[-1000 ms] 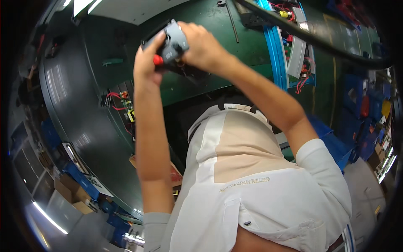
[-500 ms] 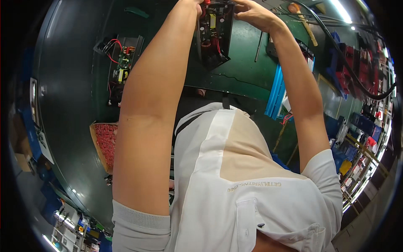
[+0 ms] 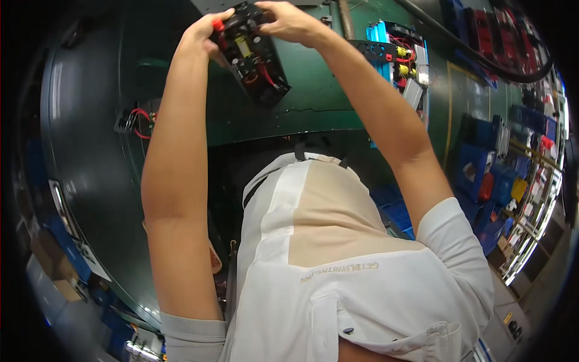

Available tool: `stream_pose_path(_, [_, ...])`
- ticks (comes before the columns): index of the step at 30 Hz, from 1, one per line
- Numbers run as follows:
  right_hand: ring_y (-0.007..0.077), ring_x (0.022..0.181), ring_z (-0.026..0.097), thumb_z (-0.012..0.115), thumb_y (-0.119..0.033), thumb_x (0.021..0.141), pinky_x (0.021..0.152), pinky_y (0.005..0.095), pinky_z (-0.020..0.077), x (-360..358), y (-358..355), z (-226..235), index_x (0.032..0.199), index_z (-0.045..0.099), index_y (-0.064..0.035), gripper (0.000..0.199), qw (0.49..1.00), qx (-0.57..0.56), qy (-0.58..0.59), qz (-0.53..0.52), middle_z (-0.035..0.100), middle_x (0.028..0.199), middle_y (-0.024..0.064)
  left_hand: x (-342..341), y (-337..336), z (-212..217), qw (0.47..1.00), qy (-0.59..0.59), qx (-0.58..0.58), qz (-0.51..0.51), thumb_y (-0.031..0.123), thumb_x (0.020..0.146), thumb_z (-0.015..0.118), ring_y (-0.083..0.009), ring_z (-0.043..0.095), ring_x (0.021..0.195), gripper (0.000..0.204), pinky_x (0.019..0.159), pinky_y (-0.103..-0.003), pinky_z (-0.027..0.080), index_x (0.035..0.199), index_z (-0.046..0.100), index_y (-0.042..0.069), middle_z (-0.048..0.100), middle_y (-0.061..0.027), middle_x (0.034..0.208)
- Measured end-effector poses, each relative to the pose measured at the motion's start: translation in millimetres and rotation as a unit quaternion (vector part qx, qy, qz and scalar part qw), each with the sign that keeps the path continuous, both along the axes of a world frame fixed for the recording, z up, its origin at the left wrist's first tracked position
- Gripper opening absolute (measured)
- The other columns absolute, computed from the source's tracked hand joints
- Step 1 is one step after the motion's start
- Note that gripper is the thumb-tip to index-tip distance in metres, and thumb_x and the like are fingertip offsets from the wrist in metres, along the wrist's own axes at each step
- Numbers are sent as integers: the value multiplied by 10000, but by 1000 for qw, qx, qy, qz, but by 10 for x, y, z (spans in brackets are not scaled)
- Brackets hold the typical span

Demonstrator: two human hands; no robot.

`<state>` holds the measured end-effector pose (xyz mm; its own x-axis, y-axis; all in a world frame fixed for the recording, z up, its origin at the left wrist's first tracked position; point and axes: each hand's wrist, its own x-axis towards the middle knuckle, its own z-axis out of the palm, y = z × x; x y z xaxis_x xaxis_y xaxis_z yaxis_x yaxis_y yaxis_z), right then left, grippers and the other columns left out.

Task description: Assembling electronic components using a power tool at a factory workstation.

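Over the green worktable [image 3: 325,114] I hold an open black metal housing with a circuit board [image 3: 256,69] inside. A yellow-wrapped transformer, red wires and a copper coil show on the board, and a red terminal sticks out at its far end. My left hand [image 3: 204,35] grips the far left side near the red terminal. My right hand [image 3: 291,23] is closed on the far right corner, thumb and fingers bent round the edge. The housing is tilted, its near end pointing to the right. The fingertips are partly hidden behind it.
Right of my right forearm lies a blue finned housing [image 3: 379,36] with boards, yellow coils and red wires. Partly behind my left forearm is another unit [image 3: 126,122] with red wires. A thick black cable [image 3: 476,66] hangs at the right, before red parts [image 3: 500,36].
Both hands have brought the housing nearer and to the left in view, turning it to a slant. The view has shifted, so more of the blue housing shows.
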<state>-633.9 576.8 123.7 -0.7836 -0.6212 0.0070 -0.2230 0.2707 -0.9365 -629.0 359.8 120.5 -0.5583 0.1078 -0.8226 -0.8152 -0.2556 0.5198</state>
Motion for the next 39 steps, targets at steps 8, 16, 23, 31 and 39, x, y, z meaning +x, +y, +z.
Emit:
stream_pose_path(8, [317,1276,542,899,-266,710,1084,373,431,983,419,440,1513,355,50,1020,999,40,12,-26,526,1382,234,1157,607,414,958,220,-90,158,223,884,807,-205,659,919,495,792,-359,570,1218,534,-19,638,-123,1056])
stream_pose_path(16, [421,1446,333,964,-475,565,1198,481,300,1718,570,327,1585,213,1,1353,993,38,41,-102,334,1555,235,1875,980,418,919,299,-240,91,257,902,808,-160,556,1069,449,933,-294,474,1191,555,25,563,-94,1194])
stream_pose_path(23, [323,1407,433,995,-341,572,1177,400,332,1462,552,253,1550,315,14,1243,988,-25,63,-138,458,1486,211,1452,1026,643,938,241,-208,136,229,847,843,-171,629,904,545,788,-304,534,1234,540,-7,633,-111,1034])
stream_pose_path(31, [217,1065,684,790,-145,875,939,328,549,1499,733,-271,1267,598,38,473,927,-25,-177,-329,664,1256,167,619,672,467,976,183,-120,-5,245,834,850,-211,676,847,550,694,-377,605,1173,542,-59,645,-141,1021])
stream_pose_path(39, [229,939,705,850,-223,820,766,338,577,1876,281,-789,1432,404,13,793,807,-87,-493,-313,645,1065,161,304,608,441,983,132,-125,0,354,871,808,-222,665,721,374,677,-466,570,931,677,8,677,-96,847])
